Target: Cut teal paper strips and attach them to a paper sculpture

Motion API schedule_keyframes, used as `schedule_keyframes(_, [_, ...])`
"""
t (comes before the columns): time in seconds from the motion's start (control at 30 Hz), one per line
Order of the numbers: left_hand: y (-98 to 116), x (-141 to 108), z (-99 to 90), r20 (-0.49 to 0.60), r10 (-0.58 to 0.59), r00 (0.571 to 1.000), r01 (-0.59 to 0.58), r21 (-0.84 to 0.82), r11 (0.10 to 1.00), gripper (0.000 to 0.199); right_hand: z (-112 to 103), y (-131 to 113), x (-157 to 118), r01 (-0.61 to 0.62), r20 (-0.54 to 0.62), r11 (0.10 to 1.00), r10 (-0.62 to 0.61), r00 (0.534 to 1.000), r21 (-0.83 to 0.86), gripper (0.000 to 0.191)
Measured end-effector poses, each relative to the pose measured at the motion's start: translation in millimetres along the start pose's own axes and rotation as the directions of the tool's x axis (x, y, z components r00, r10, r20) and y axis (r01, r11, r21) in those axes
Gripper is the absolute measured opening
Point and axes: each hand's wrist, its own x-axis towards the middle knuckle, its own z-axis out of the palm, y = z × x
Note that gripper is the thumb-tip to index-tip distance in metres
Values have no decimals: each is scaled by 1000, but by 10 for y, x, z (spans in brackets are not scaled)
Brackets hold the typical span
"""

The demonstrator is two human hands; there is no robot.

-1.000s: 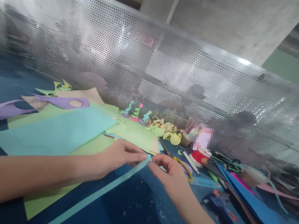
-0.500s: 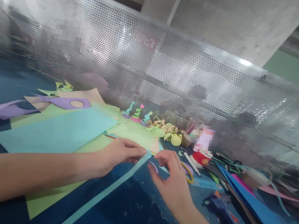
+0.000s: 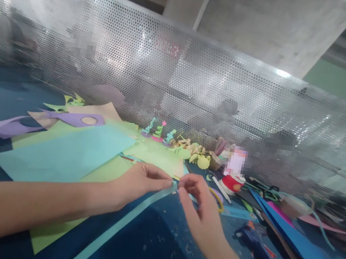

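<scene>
The left hand (image 3: 139,183) pinches the upper end of a narrow pale blue paper strip (image 3: 122,223) between thumb and fingers. The right hand (image 3: 205,205) is curled beside that end, its fingertips close together; whether they grip the paper or only sit next to it, I cannot tell. The strip slants down toward the wearer over the dark blue tabletop (image 3: 139,252) and runs out of the bottom of the view.

It looks very light and limp, likely to bend, crease or tear if pulled hard, though probably not slippery. A gentle fingertip hold right at the end, flat across its width, should suit it best; a grip farther down would leave the tip to flop.

By the left forearm lie a large light blue sheet (image 3: 66,151) and green paper (image 3: 49,237). Beyond the hands stand small curled paper figures (image 3: 159,131). Past the right hand are a yellow handle (image 3: 221,206), a red and white cup-like item (image 3: 233,183) and a dark blue tool (image 3: 252,238), perhaps a glue gun.
</scene>
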Motion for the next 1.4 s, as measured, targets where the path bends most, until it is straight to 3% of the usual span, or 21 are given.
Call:
schedule_keyframes(0.1, [-2,-8,-1,13,-14,1000,13,4,1000,27,-13,-27,32,-166,70,979,159,985,116,13])
schedule_keyframes(0.37, [-13,28,-16,28,31,999,-32,54,998,25,-13,-19,100,-333,100,904,317,943,268,23])
schedule_keyframes(0.63, [-50,40,-36,72,81,994,-95,214,972,24,-14,22,115,-316,151,879,279,948,356,25])
schedule_keyframes(0.87, [-56,39,-35,64,121,991,-135,302,944,20,-25,24,116,-338,192,905,295,936,259,21])
schedule_keyframes(1.4, [-32,19,-16,71,47,996,-58,164,985,26,-38,-12,136,-346,155,919,320,935,188,20])
